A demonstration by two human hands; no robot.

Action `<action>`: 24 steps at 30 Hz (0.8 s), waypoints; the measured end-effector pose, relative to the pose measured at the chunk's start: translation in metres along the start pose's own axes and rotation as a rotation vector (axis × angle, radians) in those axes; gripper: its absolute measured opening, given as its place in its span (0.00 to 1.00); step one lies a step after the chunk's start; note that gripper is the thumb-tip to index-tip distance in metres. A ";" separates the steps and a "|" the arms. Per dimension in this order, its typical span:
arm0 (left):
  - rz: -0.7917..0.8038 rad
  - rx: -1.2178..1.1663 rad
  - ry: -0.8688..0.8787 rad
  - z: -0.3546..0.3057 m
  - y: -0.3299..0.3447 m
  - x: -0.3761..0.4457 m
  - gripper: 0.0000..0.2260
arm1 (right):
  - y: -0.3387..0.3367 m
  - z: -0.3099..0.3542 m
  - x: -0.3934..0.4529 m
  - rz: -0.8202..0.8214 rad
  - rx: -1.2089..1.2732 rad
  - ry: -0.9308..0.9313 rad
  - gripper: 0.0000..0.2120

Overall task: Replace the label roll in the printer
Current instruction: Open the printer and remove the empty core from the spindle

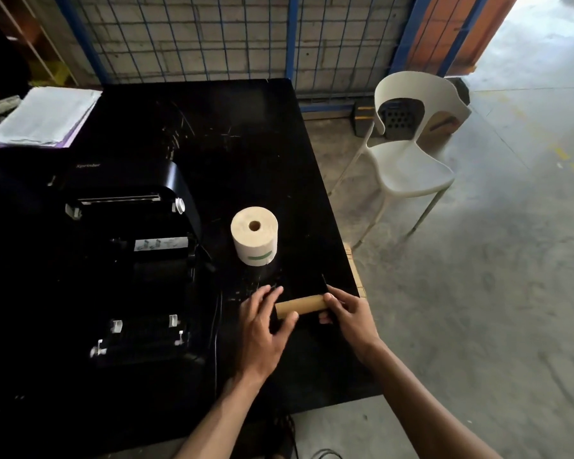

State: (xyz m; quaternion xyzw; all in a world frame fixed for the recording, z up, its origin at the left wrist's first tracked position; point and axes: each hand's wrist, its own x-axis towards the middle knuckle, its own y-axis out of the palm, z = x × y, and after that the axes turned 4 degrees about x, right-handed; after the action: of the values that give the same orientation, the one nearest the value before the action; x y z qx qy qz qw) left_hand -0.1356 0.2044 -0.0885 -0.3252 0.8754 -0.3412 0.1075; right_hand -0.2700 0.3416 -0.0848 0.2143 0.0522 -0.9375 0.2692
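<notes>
Head view, table: we look down on a black table [232, 134] with a scratched top.
Printer: the black label printer [130, 253] sits at the left with its cover raised, so we see into its open bay.
New roll: the full label roll [254, 236] stands on end just right of the printer, apart from both hands.
Empty core: we see the brown cardboard core [300, 305] lying crosswise at the near right of the table.
Left hand: our left hand [262, 323] has its fingers spread, thumb under the core's left end.
Right hand: our right hand [347, 318] pinches the core's right end.
Around: a paper stack [43, 115] lies far left; a white chair [411, 140] stands right of the table, before a wire fence [212, 38].
In the way: nothing lies between roll and printer bay.
</notes>
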 end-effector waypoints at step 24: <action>0.021 0.143 -0.563 -0.005 0.012 -0.007 0.04 | 0.000 0.047 0.087 0.525 -1.023 -0.074 0.14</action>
State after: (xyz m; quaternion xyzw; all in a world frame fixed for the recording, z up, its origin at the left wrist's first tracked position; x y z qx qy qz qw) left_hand -0.1381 0.2180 -0.0933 -0.3895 0.7881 -0.2972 0.3726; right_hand -0.3535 0.2897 -0.0799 0.0297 0.4348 -0.7015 0.5639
